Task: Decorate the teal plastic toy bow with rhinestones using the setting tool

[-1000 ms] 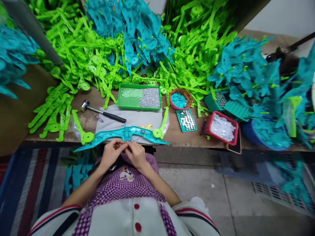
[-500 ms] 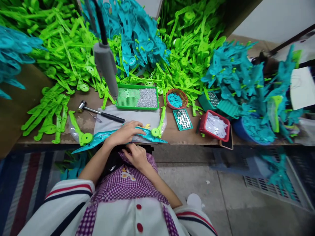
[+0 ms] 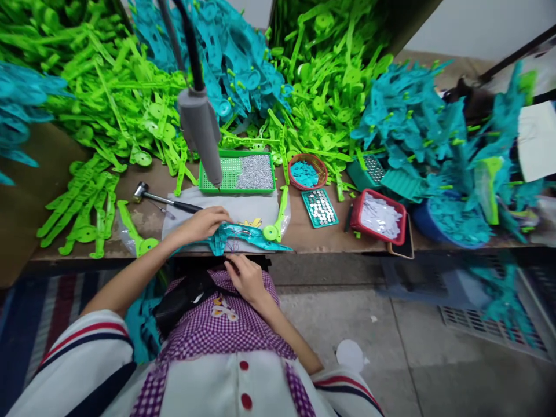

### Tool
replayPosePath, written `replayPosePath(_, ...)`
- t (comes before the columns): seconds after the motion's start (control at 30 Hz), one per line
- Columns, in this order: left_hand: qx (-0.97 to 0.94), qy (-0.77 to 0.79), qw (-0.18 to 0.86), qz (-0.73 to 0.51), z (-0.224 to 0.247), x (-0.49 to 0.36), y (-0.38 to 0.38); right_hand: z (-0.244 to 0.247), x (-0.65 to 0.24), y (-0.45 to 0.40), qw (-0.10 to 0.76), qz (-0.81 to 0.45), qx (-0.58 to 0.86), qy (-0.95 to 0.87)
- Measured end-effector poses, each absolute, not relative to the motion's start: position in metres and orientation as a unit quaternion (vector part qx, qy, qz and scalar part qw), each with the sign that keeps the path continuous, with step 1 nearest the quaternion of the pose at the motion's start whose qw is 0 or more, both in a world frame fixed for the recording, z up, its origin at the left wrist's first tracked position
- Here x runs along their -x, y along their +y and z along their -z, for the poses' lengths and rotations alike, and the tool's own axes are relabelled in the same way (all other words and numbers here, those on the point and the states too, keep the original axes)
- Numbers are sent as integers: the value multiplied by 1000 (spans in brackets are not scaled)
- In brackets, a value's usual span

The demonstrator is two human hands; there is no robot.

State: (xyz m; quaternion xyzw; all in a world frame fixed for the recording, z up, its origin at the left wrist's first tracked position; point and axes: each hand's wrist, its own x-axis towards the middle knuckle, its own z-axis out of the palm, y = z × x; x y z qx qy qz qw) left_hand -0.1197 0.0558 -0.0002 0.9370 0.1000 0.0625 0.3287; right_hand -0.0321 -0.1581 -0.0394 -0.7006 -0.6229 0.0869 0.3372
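A long turquoise plastic part [image 3: 247, 236] lies at the table's front edge, its hollow side with small metal pieces and thin wires showing. My left hand [image 3: 206, 223] is closed over its left portion, hiding that section. My right hand [image 3: 247, 277] is just below the table edge, under the middle of the part. Its fingers are curled, and what they hold, if anything, is hidden. A lime-green arm with a round disc [image 3: 272, 233] sits against the part's right end; another lime-green arm [image 3: 130, 223] lies to the left. Beneath is a pale cloth [image 3: 264, 202].
A grey electric screwdriver [image 3: 202, 136] hangs over a green tray [image 3: 200, 185] of small metal pieces. The hammer [image 3: 174, 201] lies left. Rightward stand a red basket [image 3: 321, 168], a teal tray of discs [image 3: 335, 222] and a red bin [image 3: 358, 214]. Lime-green parts [image 3: 121, 104] are heaped behind.
My left hand has moved left along the turquoise part, uncovering its middle. My right hand has shifted slightly right. The hanging screwdriver has swung right and nearer.
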Motion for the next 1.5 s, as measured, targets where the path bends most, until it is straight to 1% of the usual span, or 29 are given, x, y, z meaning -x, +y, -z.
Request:
replayPosePath(0.13,-966,17,256,-38,-18,118,36,38,30,-158,317,-96,698,-635)
replayPosePath(0.2,-969,-23,245,-16,-21,113,34,36,28,-158,304,-102,699,-639)
replayPosePath(0.27,-963,-27,268,-10,-17,109,39,36,26,-159,304,-95,700,-640)
replayPosePath(0.37,-936,20,350,-29,0,111,49,38,22,-162,324,-90,702,-628)
replayPosePath(0.43,-916,64,392,-48,11,116,51,38,17,-161,350,-115,708,-603)
replayPosePath(0.5,-908,106,398,-73,19,122,47,35,7,-157,366,-150,719,-572)
replayPosePath(0.57,-909,140,377,-108,26,125,41,29,-6,-148,357,-176,727,-560)
replayPosePath(0.63,-910,165,350,-148,31,127,33,22,-21,-137,329,-189,725,-575)
replayPosePath(0.73,-908,191,321,-191,37,131,23,14,-38,-120,294,-193,715,-604)
replayPosePath(0.87,-907,226,272,-227,42,139,8,11,-46,-102,270,-195,708,-622)
replayPosePath(1.0,-926,225,204,-225,43,147,-4,10,-46,-72,250,-223,679,-654)
replayPosePath(1.13,-951,198,141,-194,39,147,-5,4,-45,-33,210,-248,586,-743)
replayPosePath(1.27,-964,150,95,-200,34,145,3,0,-45,-4,162,-279,514,-795)
replayPosePath(1.37,-960,157,115,-200,32,149,10,-1,-49,-1,157,-285,511,-796)
replayPosePath(1.5,-926,240,208,-204,29,160,16,-6,-57,-20,191,-266,552,-766)
